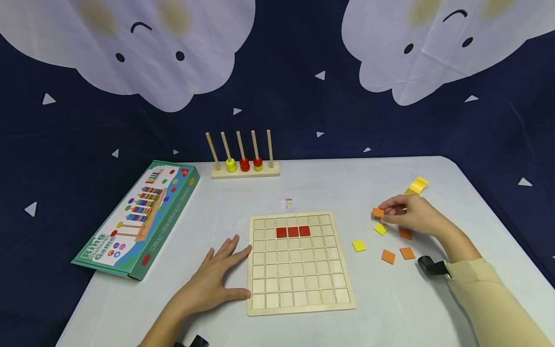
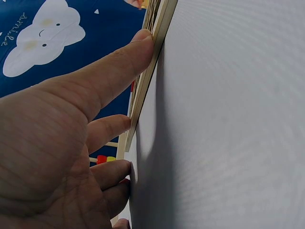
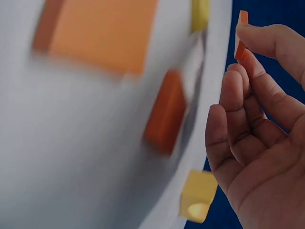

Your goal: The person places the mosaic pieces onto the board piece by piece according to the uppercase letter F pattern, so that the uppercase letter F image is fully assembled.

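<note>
Orange is the tile [image 1: 378, 212] pinched in my right fingers [image 1: 392, 200] above the tabletop [image 1: 390, 303], my spread left fingers [image 1: 239, 257] touching the edge of the board [image 1: 303, 310], so I judge this the picking-up step, the next move probably calling for carrying it across to the bare squares [image 1: 297, 270].

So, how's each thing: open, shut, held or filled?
Right hand: pinching an orange tile
Board: partly filled, three red tiles
Left hand: spread, touching the board
Other tiles: loose on the table
Box: closed
Ring stand: upright, rings on three pegs
Card: flat
</note>
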`<move>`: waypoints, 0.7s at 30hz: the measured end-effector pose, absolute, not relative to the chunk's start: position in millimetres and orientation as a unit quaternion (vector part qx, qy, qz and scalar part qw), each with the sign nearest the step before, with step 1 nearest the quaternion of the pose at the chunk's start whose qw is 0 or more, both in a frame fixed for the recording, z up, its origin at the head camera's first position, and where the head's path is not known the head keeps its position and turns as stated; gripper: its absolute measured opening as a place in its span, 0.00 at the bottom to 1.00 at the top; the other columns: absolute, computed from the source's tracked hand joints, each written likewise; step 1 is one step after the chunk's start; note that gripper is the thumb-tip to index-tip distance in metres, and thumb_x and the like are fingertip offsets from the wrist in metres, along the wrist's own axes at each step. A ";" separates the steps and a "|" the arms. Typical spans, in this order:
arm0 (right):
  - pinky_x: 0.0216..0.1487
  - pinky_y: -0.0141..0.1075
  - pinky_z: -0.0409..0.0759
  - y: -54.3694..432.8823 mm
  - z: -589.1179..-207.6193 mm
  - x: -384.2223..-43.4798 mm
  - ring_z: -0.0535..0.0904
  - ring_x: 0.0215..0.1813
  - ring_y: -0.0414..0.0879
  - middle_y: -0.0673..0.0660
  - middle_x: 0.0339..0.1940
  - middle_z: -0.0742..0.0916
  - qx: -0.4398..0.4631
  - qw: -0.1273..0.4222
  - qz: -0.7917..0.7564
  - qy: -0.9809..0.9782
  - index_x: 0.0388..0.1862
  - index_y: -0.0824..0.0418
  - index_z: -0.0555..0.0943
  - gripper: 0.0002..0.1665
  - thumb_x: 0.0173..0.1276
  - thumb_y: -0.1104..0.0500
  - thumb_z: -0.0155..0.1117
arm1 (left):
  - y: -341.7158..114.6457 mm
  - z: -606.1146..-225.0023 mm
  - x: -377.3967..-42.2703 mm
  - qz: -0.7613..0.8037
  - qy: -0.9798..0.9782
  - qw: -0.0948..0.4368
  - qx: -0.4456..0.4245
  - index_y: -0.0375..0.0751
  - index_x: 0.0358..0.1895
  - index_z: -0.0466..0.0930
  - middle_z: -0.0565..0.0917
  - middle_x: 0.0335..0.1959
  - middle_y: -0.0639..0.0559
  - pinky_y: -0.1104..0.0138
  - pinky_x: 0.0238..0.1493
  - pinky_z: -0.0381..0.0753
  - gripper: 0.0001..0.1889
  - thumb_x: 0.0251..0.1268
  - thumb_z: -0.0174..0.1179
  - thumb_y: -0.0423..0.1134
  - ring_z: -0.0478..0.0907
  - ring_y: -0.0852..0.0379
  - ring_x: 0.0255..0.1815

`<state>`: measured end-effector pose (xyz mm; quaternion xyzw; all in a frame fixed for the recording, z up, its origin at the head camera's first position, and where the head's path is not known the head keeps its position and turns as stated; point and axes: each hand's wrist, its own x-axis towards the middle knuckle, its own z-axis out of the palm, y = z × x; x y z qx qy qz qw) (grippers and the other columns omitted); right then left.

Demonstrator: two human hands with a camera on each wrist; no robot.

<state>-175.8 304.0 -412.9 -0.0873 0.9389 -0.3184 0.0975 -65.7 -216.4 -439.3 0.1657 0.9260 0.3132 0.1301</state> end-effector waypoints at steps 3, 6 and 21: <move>0.40 0.28 0.84 295.6 -410.1 -173.1 0.82 0.40 0.39 0.55 0.41 0.89 -0.091 0.097 -0.333 0.934 0.55 0.65 0.88 0.19 0.68 0.58 0.78 | -216.9 -439.8 -65.2 0.313 0.926 0.132 0.166 0.56 0.82 0.70 0.54 0.90 0.43 0.28 0.84 0.39 0.53 0.50 0.81 0.62 0.46 0.36 0.91; 0.42 0.28 0.86 285.7 -406.0 -170.5 0.84 0.42 0.41 0.56 0.43 0.89 -0.102 0.091 -0.341 0.930 0.56 0.64 0.88 0.19 0.69 0.59 0.77 | -217.3 -440.0 -64.8 0.313 0.925 0.133 0.166 0.57 0.82 0.70 0.53 0.90 0.43 0.28 0.84 0.39 0.53 0.50 0.81 0.63 0.46 0.36 0.91; 0.53 0.38 0.86 220.6 -397.4 -157.5 0.83 0.44 0.41 0.50 0.42 0.90 -0.173 0.057 -0.339 0.923 0.50 0.59 0.90 0.14 0.66 0.60 0.78 | -217.8 -439.8 -65.5 0.311 0.926 0.130 0.170 0.58 0.82 0.69 0.54 0.90 0.43 0.28 0.84 0.40 0.53 0.50 0.81 0.63 0.47 0.36 0.91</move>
